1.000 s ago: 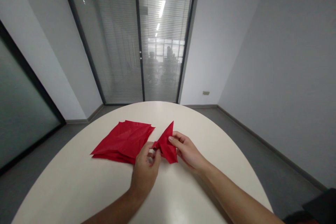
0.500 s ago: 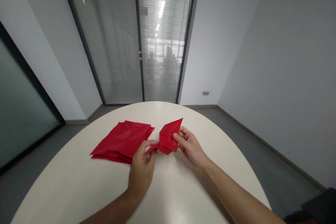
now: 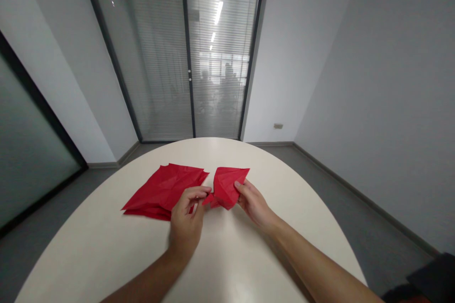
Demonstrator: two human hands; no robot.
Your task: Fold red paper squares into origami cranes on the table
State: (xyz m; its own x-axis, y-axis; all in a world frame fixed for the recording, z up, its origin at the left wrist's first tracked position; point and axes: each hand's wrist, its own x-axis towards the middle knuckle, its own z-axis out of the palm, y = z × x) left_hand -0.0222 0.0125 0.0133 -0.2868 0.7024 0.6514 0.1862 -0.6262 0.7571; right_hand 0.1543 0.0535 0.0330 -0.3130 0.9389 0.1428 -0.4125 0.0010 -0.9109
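Note:
A folded red paper piece (image 3: 227, 185) is held just above the white round table (image 3: 106, 246) between both hands. My right hand (image 3: 253, 203) pinches its right side with thumb and fingers closed on it. My left hand (image 3: 186, 221) pinches the piece's lower left tip, fingers curled. To the left, a stack of flat red paper sheets (image 3: 165, 190) lies on the table, partly behind my left hand's fingers.
The table's curved far edge lies a short way beyond the sheets. Behind it stand glass doors with blinds (image 3: 185, 52) and grey walls. A dark object (image 3: 432, 277) sits at the lower right corner.
The red piece has been turned and flattened, its point lowering from upright towards the right. My left hand slid slightly left and my right hand shifted up with the piece.

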